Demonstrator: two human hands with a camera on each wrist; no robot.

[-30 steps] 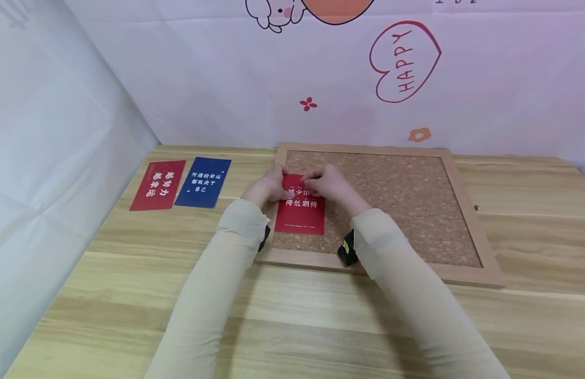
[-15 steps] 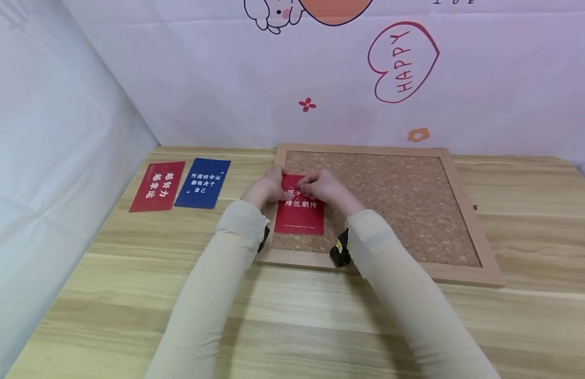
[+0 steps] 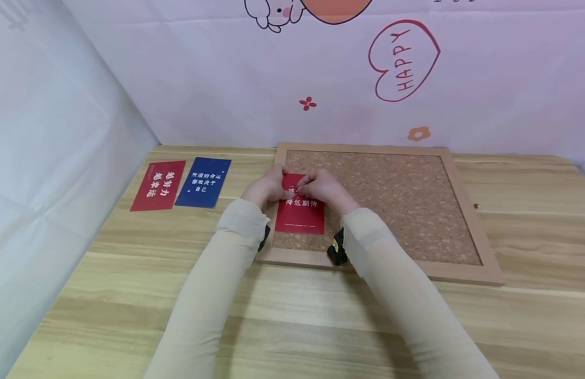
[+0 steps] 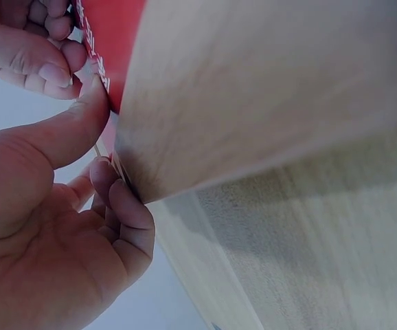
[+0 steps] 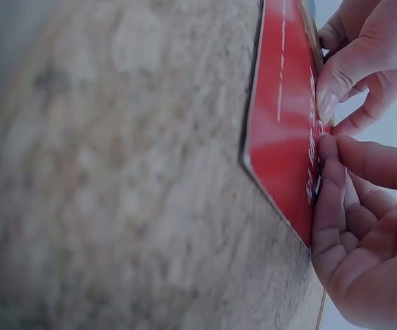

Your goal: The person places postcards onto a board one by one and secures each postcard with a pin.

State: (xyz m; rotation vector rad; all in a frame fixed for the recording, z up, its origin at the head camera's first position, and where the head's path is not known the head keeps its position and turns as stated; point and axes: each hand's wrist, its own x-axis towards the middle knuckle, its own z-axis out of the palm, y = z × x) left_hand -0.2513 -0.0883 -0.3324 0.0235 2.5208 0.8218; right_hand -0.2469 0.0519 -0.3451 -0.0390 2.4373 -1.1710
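Observation:
A red card with white lettering lies upright on the left part of a wood-framed cork board. My left hand holds the card's left side, its thumb on the printed face and fingers curled at the board's wooden frame. Over the card's upper half, my right hand has thumb and forefinger pinched together, close beside the left thumb. In the right wrist view a small pale thing shows at these fingertips; I cannot tell its kind, as the fingers mostly cover it.
Left of the board, another red card and a blue card lie side by side on the wooden table. A small dark knob sits by the board's right edge. A white printed cloth hangs behind.
My right hand has shifted slightly left and down over the red card, its wrist turning in toward the left. The left hand and the cards stay where they were.

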